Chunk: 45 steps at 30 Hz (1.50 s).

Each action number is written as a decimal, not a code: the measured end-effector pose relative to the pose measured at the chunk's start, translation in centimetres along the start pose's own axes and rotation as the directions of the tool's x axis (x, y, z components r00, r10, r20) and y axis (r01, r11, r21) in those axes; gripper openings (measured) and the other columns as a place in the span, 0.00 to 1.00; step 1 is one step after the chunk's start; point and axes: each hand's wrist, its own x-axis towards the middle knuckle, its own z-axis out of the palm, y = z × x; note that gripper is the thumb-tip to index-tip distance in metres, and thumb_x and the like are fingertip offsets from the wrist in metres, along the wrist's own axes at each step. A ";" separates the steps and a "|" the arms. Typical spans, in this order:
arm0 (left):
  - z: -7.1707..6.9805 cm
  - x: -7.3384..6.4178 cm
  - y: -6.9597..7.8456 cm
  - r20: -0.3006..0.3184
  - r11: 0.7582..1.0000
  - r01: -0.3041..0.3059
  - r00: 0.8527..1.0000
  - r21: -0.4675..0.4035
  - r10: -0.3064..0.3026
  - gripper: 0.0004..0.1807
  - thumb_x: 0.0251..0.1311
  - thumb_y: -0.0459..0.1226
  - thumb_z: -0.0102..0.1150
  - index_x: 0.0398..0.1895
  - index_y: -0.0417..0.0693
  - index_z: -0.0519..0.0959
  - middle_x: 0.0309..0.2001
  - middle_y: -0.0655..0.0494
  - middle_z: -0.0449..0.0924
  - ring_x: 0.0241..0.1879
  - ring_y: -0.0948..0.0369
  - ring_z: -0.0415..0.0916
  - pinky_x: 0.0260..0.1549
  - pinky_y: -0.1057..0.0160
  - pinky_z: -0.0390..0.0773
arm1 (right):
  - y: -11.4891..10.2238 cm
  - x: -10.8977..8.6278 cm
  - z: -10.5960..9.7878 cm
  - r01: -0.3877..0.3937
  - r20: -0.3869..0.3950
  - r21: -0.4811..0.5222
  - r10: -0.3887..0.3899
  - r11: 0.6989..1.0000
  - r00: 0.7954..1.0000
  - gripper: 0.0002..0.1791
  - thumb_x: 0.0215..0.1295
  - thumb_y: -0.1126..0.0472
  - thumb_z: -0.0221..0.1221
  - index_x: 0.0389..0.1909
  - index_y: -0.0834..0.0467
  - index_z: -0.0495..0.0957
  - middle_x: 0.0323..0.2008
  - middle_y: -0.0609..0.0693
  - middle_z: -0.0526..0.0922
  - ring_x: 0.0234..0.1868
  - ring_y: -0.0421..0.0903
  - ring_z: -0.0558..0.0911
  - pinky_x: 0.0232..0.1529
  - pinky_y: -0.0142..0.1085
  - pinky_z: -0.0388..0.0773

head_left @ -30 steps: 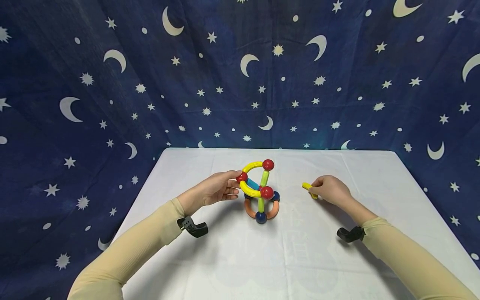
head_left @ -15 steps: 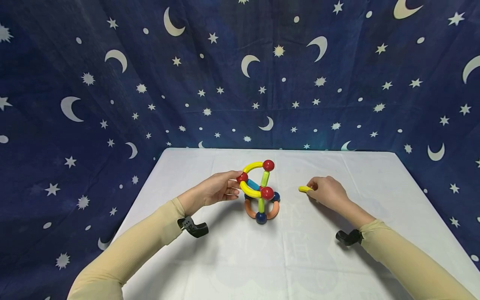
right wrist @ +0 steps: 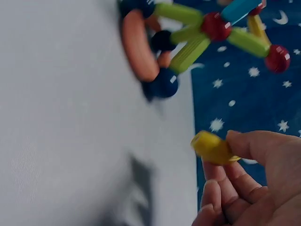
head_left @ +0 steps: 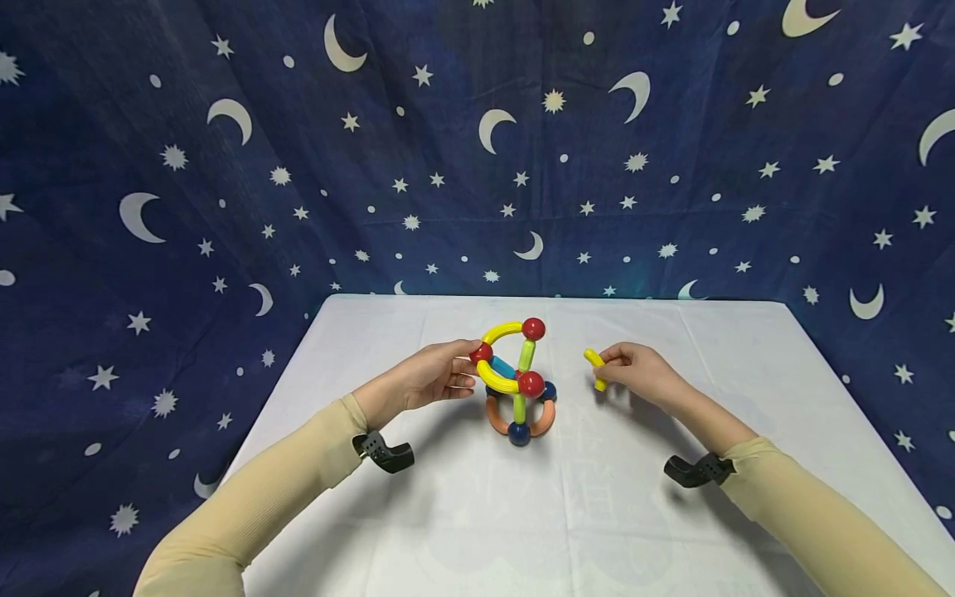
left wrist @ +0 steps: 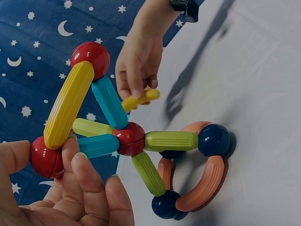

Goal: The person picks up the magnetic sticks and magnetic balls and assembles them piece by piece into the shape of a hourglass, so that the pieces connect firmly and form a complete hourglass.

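Note:
A magnetic ball-and-stick structure (head_left: pixel 520 408) stands upright on the table, with orange curved sticks and dark blue balls at its base. Lime sticks rise to a central red ball (left wrist: pixel 130 139), and blue and lime sticks branch up to outer red balls. Yellow curved sticks (left wrist: pixel 69 106) join some of these on top. My left hand (head_left: pixel 433 377) pinches the left red ball (left wrist: pixel 46 157) between thumb and fingers. To the right, apart from the structure, my right hand (head_left: pixel 642 373) pinches a loose yellow curved stick (right wrist: pixel 212 148) above the table. Its far end is partly hidden by fingers.
A white cloth covers the table (head_left: pixel 567 514). Behind and at the sides hangs a dark blue curtain (head_left: pixel 448 166) with moons and stars. Each wrist wears a black camera mount, one left (head_left: pixel 388 454) and one right (head_left: pixel 695 471).
My right hand has shifted left, closer to the structure, and the yellow curved stick has turned in its fingers. My left hand and the structure have stayed in place.

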 end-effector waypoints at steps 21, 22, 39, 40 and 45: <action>0.0 0.0 0.1 0.000 1.000 -0.002 1.000 0.000 0.002 0.23 0.71 0.50 0.57 0.61 0.47 0.77 0.34 0.56 0.81 0.33 0.59 0.78 0.41 0.62 0.82 | -6.3 -3.1 2.8 -0.149 0.178 0.565 0.057 0.812 0.982 0.21 0.71 0.54 0.65 0.55 0.65 0.76 0.35 0.47 0.84 0.35 0.43 0.77 0.35 0.31 0.74; 0.0 0.0 0.1 0.001 1.000 -0.002 1.000 0.000 0.002 0.23 0.71 0.50 0.57 0.61 0.47 0.77 0.34 0.56 0.81 0.33 0.59 0.78 0.41 0.62 0.82 | -6.5 -3.2 2.9 -0.156 0.180 0.571 0.062 0.806 0.982 0.21 0.70 0.54 0.65 0.54 0.64 0.76 0.34 0.48 0.84 0.35 0.43 0.77 0.35 0.32 0.74; 0.0 0.1 0.1 0.005 1.000 0.005 1.000 0.002 -0.005 0.24 0.70 0.51 0.58 0.63 0.48 0.77 0.34 0.56 0.81 0.33 0.59 0.78 0.42 0.62 0.81 | -7.1 -3.8 3.4 -0.188 0.217 0.603 0.068 0.775 0.974 0.15 0.72 0.55 0.64 0.49 0.62 0.76 0.36 0.49 0.83 0.36 0.45 0.76 0.35 0.32 0.74; 0.0 0.1 0.1 0.005 1.000 0.006 1.000 0.001 -0.006 0.24 0.70 0.51 0.58 0.63 0.48 0.77 0.34 0.56 0.81 0.33 0.59 0.78 0.42 0.62 0.81 | -7.1 -3.8 3.4 -0.190 0.218 0.603 0.069 0.775 0.974 0.16 0.72 0.54 0.64 0.49 0.62 0.76 0.37 0.49 0.83 0.36 0.45 0.76 0.35 0.32 0.74; 0.0 0.1 0.0 0.002 1.000 0.006 1.000 0.000 -0.006 0.25 0.70 0.51 0.58 0.63 0.47 0.76 0.34 0.56 0.82 0.33 0.59 0.78 0.42 0.62 0.81 | -7.2 -3.6 3.5 -0.195 0.212 0.591 0.083 0.782 0.974 0.20 0.73 0.53 0.63 0.54 0.64 0.76 0.36 0.49 0.83 0.36 0.45 0.76 0.35 0.31 0.75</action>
